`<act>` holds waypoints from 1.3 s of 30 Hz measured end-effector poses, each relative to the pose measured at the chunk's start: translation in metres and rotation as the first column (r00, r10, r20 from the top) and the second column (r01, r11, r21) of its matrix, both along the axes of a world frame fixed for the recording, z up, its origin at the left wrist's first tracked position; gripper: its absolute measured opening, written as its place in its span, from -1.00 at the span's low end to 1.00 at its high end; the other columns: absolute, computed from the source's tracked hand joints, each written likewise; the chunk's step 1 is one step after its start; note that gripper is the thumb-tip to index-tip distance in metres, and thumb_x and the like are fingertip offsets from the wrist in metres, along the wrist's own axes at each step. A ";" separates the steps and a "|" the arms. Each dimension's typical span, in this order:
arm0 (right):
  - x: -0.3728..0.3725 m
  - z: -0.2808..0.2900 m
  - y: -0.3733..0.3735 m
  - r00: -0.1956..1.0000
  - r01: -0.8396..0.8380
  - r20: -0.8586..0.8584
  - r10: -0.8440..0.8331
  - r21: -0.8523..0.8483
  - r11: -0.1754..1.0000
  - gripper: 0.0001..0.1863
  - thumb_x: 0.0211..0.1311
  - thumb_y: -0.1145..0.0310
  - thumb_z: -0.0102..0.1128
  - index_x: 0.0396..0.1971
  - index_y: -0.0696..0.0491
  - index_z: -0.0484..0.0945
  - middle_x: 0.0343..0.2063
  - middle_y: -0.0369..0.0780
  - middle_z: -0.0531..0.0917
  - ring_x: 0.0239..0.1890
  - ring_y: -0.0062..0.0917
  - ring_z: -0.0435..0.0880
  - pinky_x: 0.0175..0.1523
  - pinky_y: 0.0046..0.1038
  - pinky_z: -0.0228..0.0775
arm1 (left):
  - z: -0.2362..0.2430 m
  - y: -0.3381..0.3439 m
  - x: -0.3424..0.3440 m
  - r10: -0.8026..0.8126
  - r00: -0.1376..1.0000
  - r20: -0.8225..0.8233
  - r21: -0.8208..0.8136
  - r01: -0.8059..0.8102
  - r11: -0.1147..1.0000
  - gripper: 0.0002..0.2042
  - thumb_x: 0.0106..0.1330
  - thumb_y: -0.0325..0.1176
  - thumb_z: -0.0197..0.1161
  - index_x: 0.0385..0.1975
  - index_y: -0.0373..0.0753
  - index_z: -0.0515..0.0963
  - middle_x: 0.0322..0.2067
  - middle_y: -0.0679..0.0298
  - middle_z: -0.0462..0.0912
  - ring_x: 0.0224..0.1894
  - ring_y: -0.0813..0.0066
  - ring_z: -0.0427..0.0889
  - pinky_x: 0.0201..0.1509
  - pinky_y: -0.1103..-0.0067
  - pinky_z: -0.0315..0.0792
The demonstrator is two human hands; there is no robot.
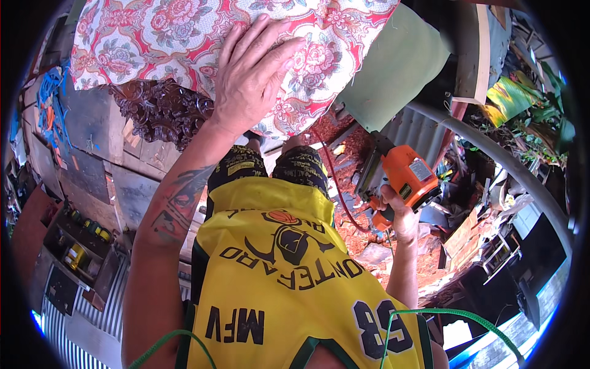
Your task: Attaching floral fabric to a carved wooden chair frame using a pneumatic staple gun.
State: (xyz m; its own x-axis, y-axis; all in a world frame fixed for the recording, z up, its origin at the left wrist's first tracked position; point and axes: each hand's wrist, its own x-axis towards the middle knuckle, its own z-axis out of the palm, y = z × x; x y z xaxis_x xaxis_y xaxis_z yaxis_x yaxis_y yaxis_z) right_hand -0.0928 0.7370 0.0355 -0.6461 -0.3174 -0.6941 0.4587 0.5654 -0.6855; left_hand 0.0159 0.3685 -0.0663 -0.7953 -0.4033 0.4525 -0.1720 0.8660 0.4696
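Observation:
My left hand [249, 77] lies flat with its fingers stretched out on a floral fabric [166, 31] in red, pink and cream. Below the fabric's near left edge shows a piece of glossy dark brown carved wood [161, 111]. My right hand [398, 212] is wrapped round the handle of an orange and black staple gun [409, 175]. The tool's black nose points up toward a plain green sheet [399, 67], which lies to the right of the floral fabric. Whether the nose touches that sheet I cannot tell.
A thin red hose [337, 190] runs near the staple gun. A grey pipe [491, 147] curves along the right side. Blue strips [52, 101] hang at the far left, above a wooden box [80, 252] with spools. Reddish scraps [375, 270] litter the ground.

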 end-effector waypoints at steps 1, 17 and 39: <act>0.001 0.000 -0.001 1.000 0.012 0.021 -0.012 -0.008 1.000 -0.78 0.31 0.47 0.43 -0.13 0.18 0.61 -0.46 -0.30 0.63 -0.51 -0.61 0.58 -0.37 -0.49 0.44 | 0.001 0.001 0.001 0.006 1.000 -0.005 0.002 -0.006 1.000 -0.66 0.44 -0.28 0.32 0.20 0.10 0.67 0.29 0.34 0.61 0.45 0.25 0.44 0.59 0.17 0.10; 0.004 0.001 -0.009 0.999 -0.046 -0.025 0.048 0.067 0.997 -0.74 0.26 0.51 0.47 -0.10 0.20 0.61 -0.44 -0.28 0.67 -0.51 -0.62 0.59 -0.41 -0.52 0.42 | 0.001 0.018 0.010 0.051 0.991 0.125 0.019 -0.054 0.998 -0.43 0.25 -0.13 0.44 0.32 0.10 0.58 0.48 0.29 0.40 0.57 0.14 0.22 0.64 -0.03 -0.15; -0.093 -0.050 -0.010 0.760 0.580 0.648 -0.039 -0.651 0.490 -0.34 0.51 -0.01 0.18 0.33 0.23 0.41 -0.61 -0.33 0.42 -0.66 -0.58 0.39 -0.52 -0.47 0.32 | 0.014 0.171 -0.036 -0.420 0.907 0.024 0.923 -0.182 -0.339 -0.55 0.70 -0.10 -0.01 0.26 -0.37 0.49 0.02 0.24 0.67 0.03 0.55 0.68 0.21 0.48 0.60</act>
State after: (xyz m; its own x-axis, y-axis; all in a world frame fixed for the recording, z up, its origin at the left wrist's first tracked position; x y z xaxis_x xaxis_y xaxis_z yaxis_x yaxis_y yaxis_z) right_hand -0.1859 0.7271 -0.0148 -0.4726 -0.7347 -0.4867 0.8770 -0.3378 -0.3417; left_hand -0.0198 0.5394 -0.0525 -0.8200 0.0901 -0.5653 -0.4915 -0.6170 0.6146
